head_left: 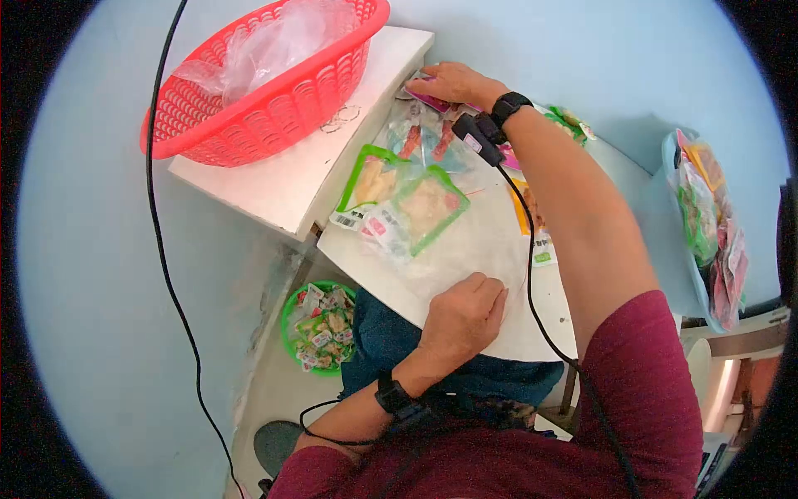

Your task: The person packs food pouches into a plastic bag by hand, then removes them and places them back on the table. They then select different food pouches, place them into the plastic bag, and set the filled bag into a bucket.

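Note:
My right hand (459, 86) reaches to the back corner of the white table, its fingers bent over a purple-edged packet (428, 99). My left hand (465, 320) rests closed near the table's front edge, and whatever its fingers hold is hidden. Between the hands lie two green-edged clear packets of pale food, one (370, 185) partly beside the other (428, 208). Clear packets with reddish strips (411, 141) sit just in front of my right hand. A yellow-edged packet (524, 204) is partly covered by my right forearm.
A red plastic basket (274, 125) with clear bags stands on a raised white ledge (307, 170) at left. A green basket (287, 333) of small packets is on the floor. At right, a pale blue bin (669, 195) holds packets. Black cables run from my wrist and down the left.

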`<act>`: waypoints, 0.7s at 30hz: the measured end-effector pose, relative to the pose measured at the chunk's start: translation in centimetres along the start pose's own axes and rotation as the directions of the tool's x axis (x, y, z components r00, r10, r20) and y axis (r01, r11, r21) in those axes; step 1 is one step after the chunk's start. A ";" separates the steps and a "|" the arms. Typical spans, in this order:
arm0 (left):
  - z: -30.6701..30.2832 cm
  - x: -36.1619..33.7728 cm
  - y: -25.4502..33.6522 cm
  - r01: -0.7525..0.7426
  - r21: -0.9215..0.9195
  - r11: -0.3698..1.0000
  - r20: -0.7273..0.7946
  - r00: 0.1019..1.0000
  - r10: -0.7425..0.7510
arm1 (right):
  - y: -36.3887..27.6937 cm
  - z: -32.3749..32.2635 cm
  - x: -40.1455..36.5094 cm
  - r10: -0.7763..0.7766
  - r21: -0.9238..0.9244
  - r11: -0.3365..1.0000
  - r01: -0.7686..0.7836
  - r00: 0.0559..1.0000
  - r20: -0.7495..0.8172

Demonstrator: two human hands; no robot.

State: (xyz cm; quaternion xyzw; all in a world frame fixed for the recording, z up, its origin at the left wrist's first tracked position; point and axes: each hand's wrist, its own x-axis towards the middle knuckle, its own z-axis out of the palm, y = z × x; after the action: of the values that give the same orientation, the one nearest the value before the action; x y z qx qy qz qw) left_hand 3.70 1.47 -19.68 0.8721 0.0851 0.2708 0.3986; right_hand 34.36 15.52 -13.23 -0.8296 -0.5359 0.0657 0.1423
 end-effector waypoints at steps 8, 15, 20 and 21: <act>0.2 -0.1 -0.2 -0.031 0.003 1.000 -0.020 0.999 0.031 | 1.9 2.1 -1.2 -0.153 -0.076 0.986 0.149 0.987 -0.051; 0.3 -0.1 -0.5 -0.052 -0.002 0.999 -0.045 0.998 0.052 | 2.4 2.7 -1.8 -0.165 -0.201 0.968 0.151 0.985 -0.052; 0.4 -0.2 -0.3 -0.038 -0.031 0.999 -0.063 0.997 0.036 | 2.6 3.6 -4.0 -0.314 -0.378 0.900 0.215 0.922 -0.225; 0.4 -0.2 -0.3 -0.036 -0.029 0.999 -0.070 0.997 0.034 | 2.5 3.6 -4.4 -0.313 -0.417 0.887 0.200 0.923 -0.224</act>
State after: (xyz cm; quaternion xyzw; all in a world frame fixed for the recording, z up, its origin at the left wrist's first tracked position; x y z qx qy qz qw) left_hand 3.76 1.34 -20.17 0.8573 0.0794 0.3092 0.4039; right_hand 33.74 11.17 -17.58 -0.7628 -0.6180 -0.1807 0.0591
